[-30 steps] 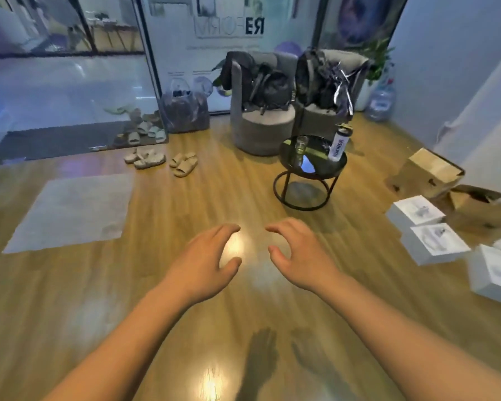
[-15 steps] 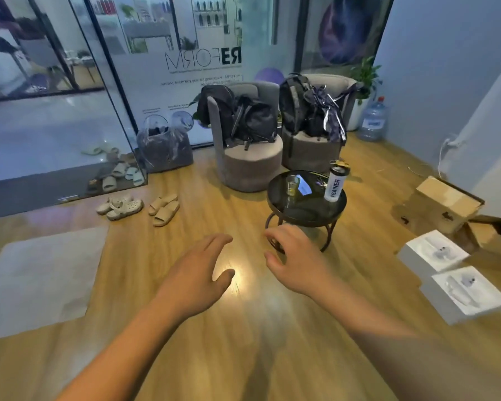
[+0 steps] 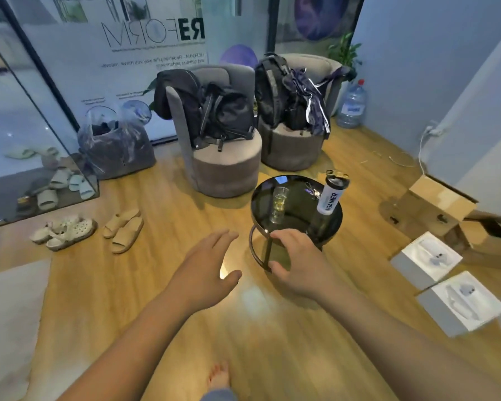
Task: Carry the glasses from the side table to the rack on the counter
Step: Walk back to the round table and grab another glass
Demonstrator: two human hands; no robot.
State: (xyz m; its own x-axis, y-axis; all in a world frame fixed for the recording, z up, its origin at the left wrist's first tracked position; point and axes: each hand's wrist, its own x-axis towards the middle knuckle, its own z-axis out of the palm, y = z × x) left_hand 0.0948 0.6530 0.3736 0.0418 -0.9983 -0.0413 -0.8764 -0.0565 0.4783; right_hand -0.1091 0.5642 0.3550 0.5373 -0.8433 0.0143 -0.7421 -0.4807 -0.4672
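I've closed in on the table (image 3: pixel 334 227); the glass (image 3: pixel 278 204) stands upright just beyond my right hand (image 3: pixel 297 263), the nearer one, fingers spread; left hand (image 3: pixel 204 273) open too.

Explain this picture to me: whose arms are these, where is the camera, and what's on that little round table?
No machine here: the arms belong to a person wearing a wide-angle camera on the head, looking forward and down. The left hand and right hand are both open and hold nothing. Ahead stands a round black side table. On it are a glass with some yellowish liquid, a white bottle and some small items I can't identify. The right hand reaches toward the table's near edge. Two chairs with bags stand behind.
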